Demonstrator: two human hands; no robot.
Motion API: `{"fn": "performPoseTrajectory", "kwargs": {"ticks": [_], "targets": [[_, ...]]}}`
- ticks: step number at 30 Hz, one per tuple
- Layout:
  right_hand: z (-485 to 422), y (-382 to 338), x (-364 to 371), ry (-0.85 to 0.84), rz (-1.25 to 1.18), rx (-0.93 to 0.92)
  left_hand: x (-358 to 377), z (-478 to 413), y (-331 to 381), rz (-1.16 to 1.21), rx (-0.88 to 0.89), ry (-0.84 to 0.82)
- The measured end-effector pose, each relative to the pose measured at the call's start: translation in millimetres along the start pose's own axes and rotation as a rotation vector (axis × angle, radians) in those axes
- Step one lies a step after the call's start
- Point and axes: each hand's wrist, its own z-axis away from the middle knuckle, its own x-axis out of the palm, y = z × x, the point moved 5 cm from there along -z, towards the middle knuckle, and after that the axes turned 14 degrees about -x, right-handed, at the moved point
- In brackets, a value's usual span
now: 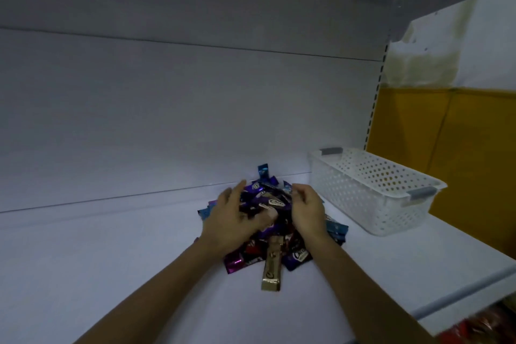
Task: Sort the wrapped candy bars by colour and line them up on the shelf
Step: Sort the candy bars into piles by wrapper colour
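Sorting not begun, by the evidence. The mixed heap of foil-wrapped candy bars (275,201), purple, blue, dark red and gold, lies in one pile on the white metal shelf (111,260), directly under and between the fingers of both hands. No colour group is separated out and no row is formed anywhere in view. The left hand (231,220) lies on the left flank of the heap, its fingers (237,190) stretched out and apart across the wrappers, clamped on nothing. The right hand (307,209) sits on the right flank, its fingers (300,191) curled inward at the top of the heap; whether they pinch a wrapper cannot be told, the tips being blurred. One long gold-wrapped bar (272,265) juts from the pile on the near side of both sets of fingers. A blue-wrapped bar (262,170) stands just beyond the fingertips against the back panel. Container: one white perforated plastic basket with grey handle clips (349,184), on the same shelf, to the right of the right fingers and apart from the heap. No bar shows through its holes or over its rim; it appears empty. Remaining, in my judgement: the whole task, both separation by colour and lining up.
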Motion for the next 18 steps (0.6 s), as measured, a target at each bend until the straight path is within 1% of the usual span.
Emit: {"fn": "performPoseTrajectory", "kwargs": {"ticks": [3,4,6,10,14,16,18], "targets": [[-3.7,6.4,-2.6,0.081,-0.095,0.018,33.2,-1.0,5.1,-0.367,0.069,-0.116],[-5.0,6.3,-2.2,0.085,-0.098,0.009,40.4,-3.6,8.2,-0.434,0.072,-0.140],[-5.9,5.6,0.7,0.073,-0.093,-0.016,44.9,-11.5,15.1,-0.450,0.068,-0.147],[-4.9,2.9,3.4,0.055,-0.048,-0.077,35.3,-24.9,22.4,-0.470,0.161,-0.016],[-5.0,1.1,1.3,0.071,-0.029,-0.129,22.4,-32.9,35.7,-0.708,0.315,0.063],[-5.1,1.5,-0.9,0.082,-0.030,-0.135,12.6,-37.0,46.4,-0.778,0.383,0.093],[-4.6,3.0,-0.8,0.071,-0.013,-0.134,5.2,-40.3,55.5,-0.813,0.411,0.080]]}}
